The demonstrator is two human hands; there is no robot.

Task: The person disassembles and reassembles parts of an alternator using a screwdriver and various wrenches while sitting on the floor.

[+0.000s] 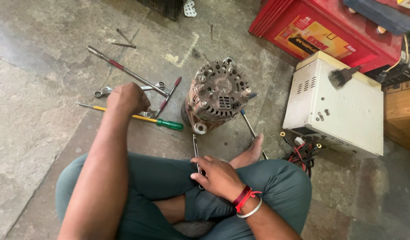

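Crossed legs (169,186) in green trousers sat nearest. L hand (128,98) reached out, fingers curled down over spanners (125,90) & yellow-green screwdriver (138,118) on concrete floor (36,111); grip hidden, can't tell. R hand (219,177) pinched a slim spanner (196,149) on the knee. Alternator (216,95) stood mid-floor; grey box (342,111) near right edge.

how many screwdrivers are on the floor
2 that I can tell: a yellow-shafted, green-handled screwdriver under the left hand, and a blue-handled screwdriver right of the alternator. More may be hidden among the wrenches.
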